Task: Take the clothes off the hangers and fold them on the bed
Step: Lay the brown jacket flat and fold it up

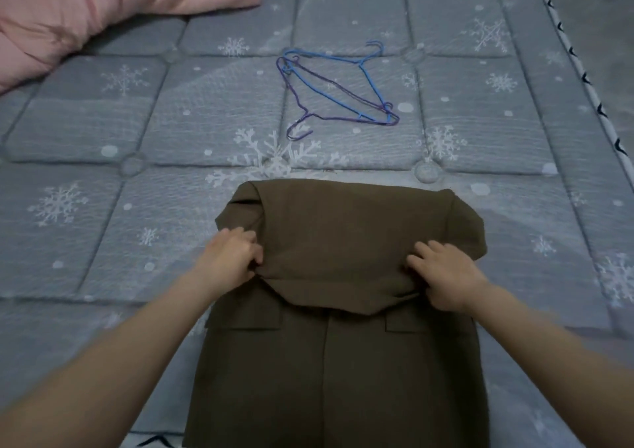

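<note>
A dark brown jacket [343, 361] lies on the bed [103, 138] near its front edge, its upper part folded down over the lower part with two pocket flaps showing. My left hand [233, 255] grips the left end of the folded edge. My right hand [442, 272] grips the right end of the same edge. Beyond the jacket, two bare wire hangers lie crossed on the quilt: a blue hanger [368, 80] and a purple hanger [308, 118].
A pink pillow or duvet [85, 11] fills the far left corner. The bed's right edge, with white-and-black piping [583, 77], runs down the right side. Grey snowflake-patterned quilt surrounds the jacket.
</note>
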Demonstrator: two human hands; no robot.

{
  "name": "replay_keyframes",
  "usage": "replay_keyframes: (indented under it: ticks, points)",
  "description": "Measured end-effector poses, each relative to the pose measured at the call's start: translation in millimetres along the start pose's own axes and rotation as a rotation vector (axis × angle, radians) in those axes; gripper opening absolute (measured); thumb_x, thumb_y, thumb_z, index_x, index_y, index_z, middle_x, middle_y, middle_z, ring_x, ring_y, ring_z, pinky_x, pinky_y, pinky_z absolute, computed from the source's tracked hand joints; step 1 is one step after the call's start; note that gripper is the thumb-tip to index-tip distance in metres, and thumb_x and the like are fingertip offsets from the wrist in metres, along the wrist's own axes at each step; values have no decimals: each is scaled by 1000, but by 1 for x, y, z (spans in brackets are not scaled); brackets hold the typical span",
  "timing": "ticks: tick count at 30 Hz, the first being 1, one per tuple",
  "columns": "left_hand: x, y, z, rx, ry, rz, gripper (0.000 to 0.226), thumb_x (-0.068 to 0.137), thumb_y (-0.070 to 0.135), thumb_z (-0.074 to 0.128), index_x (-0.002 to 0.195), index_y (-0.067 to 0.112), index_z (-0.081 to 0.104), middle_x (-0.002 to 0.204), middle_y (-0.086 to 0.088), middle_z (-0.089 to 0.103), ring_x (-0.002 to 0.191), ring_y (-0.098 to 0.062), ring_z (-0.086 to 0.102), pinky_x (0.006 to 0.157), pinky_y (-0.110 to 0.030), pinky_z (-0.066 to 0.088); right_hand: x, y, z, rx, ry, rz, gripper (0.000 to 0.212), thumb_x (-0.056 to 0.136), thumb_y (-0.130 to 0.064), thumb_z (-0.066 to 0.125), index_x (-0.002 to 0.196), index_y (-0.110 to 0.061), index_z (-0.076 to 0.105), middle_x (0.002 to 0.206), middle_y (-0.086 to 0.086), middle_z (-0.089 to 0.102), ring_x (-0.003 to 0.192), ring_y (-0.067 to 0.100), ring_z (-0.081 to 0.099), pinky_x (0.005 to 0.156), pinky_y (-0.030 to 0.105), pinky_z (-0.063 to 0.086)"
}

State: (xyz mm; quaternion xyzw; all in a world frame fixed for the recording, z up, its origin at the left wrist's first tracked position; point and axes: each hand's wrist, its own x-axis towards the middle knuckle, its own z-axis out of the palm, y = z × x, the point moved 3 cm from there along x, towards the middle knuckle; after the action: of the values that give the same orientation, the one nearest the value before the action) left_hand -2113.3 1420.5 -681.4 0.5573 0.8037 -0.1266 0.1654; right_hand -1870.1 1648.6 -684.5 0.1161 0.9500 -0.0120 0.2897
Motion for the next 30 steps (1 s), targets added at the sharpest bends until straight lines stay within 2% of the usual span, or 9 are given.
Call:
replay_keyframes:
  ticks: [3, 7, 13, 15, 18, 20, 22, 26, 30]
  points:
    - [-11, 12, 33, 10, -140, -98, 24, 89, 23, 54, 110, 28, 64, 112, 0, 54, 110, -23, 49, 86, -30, 34, -10, -20, 37, 45, -172, 126, 74, 80, -34, 57, 146, -20, 25, 149, 6, 22, 139, 27, 21, 117, 40, 14]
    - [-27, 29, 44, 30, 125, -8, 22, 64, 30, 79, 80, 16, 70, 81, -5, 59, 77, -28, 58, 63, -35, 47, -23, -36, 48, 110, 1, 188, 72, 82, -46, 49, 145, -21, 25, 152, 6, 22, 143, 26, 15, 119, 45, 5]
    - [-30, 54, 68, 92, 147, 188, 50, 50, 33, 87, 95, 20, 69, 89, 0, 60, 76, -20, 60, 62, -31, 51, -22, -72, 53, 97, 157, -15, 53, 86, -34, 61, 136, -22, 47, 141, 4, 44, 132, 25, 41, 113, 46, 23]
    - [-26, 60, 71, 57, 198, 182, 34, 54, 22, 88, 82, 20, 69, 77, 1, 58, 63, -18, 57, 50, -27, 46, -18, -75, 60, 102, 209, 31, 39, 72, -29, 78, 109, -21, 68, 115, 5, 63, 108, 25, 62, 99, 46, 43]
    - [-23, 73, 75, 44, 203, 231, 25, 55, 16, 88, 69, 20, 67, 67, 2, 55, 55, -17, 54, 44, -25, 40, -19, -73, 74, 116, 267, 95, 26, 58, -22, 88, 79, -19, 72, 86, 3, 68, 81, 23, 69, 82, 42, 54]
    - [-26, 78, 77, 13, 191, 242, 16, 70, 19, 79, 84, 20, 71, 79, 1, 59, 68, -19, 58, 53, -27, 42, -23, -77, 81, 161, 274, 136, 20, 79, -21, 73, 99, -18, 71, 108, 6, 66, 108, 25, 63, 100, 43, 42]
    - [-28, 78, 85, -16, 125, 203, 27, 90, 22, 57, 117, 20, 62, 108, -2, 57, 97, -22, 55, 73, -31, 42, -27, -80, 90, 166, 233, 157, 36, 96, -25, 47, 130, -19, 54, 141, 3, 47, 137, 23, 36, 115, 40, 19]
    - [-43, 75, 88, -72, 59, 154, 50, 91, 27, 54, 139, 20, 43, 132, -1, 45, 120, -21, 44, 101, -32, 34, -47, -88, 94, 125, 151, 169, 60, 98, -36, 34, 151, -22, 11, 159, -1, 4, 147, 17, -1, 117, 40, -4]
    - [-67, 75, 84, -67, 149, 224, 65, 68, 27, 79, 127, 17, 56, 125, -5, 56, 117, -24, 53, 101, -38, 41, -80, -93, 93, 84, 222, 175, 73, 87, -41, 55, 149, -21, 22, 157, 4, 21, 144, 21, 19, 115, 43, 9]
